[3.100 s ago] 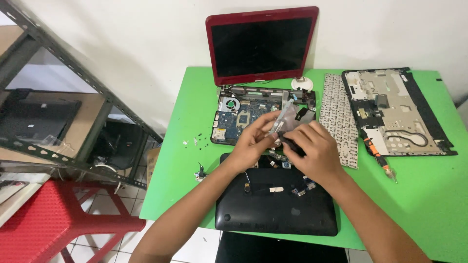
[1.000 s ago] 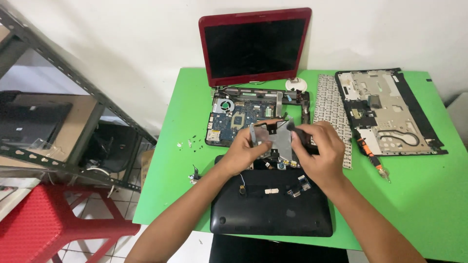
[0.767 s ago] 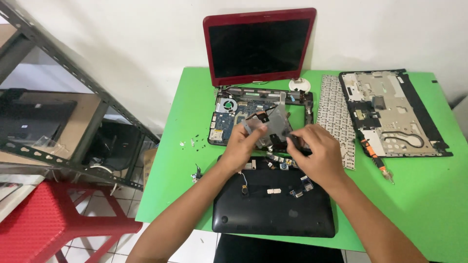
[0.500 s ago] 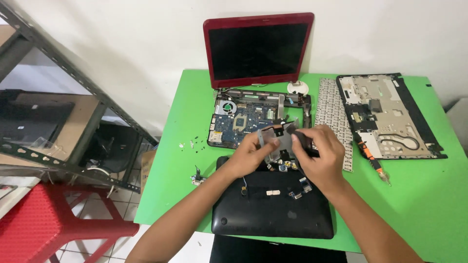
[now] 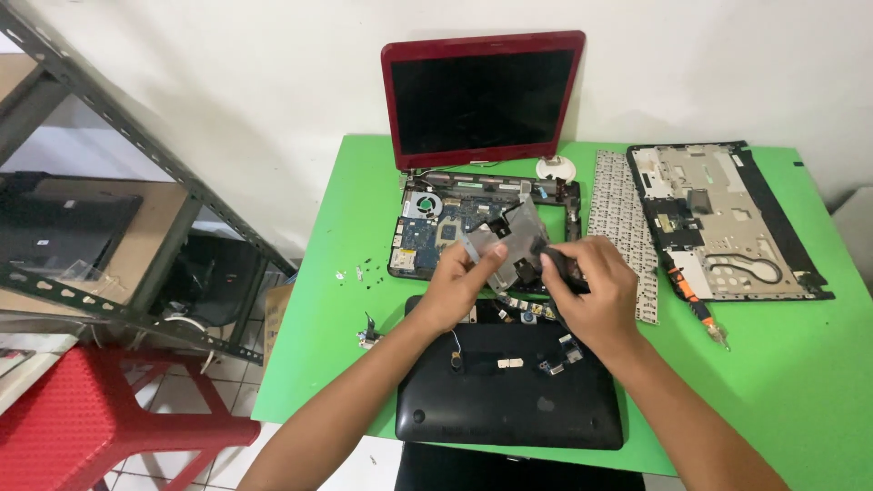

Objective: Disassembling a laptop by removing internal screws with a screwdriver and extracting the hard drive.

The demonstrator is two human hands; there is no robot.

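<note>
Grey metal bracket (image 5: 509,238) is held up off the tabletop (image 5: 782,364), tilted, just above the front edge of the open laptop base (image 5: 455,227). Left hand (image 5: 459,284) has its grip clamped on the bracket's lower left edge, thumb on top. Right hand (image 5: 591,293) is at the bracket's right side, grip closed round a small black part (image 5: 559,264); can't tell if that part touches the bracket. Black bottom cover (image 5: 509,391) lies just in front of the base, under both hands. Keyboard (image 5: 623,218) & palmrest frame (image 5: 727,223) lie right of the base, screwdriver (image 5: 696,309) between them nr the front. Red screen (image 5: 482,95) stands behind the base.
</note>
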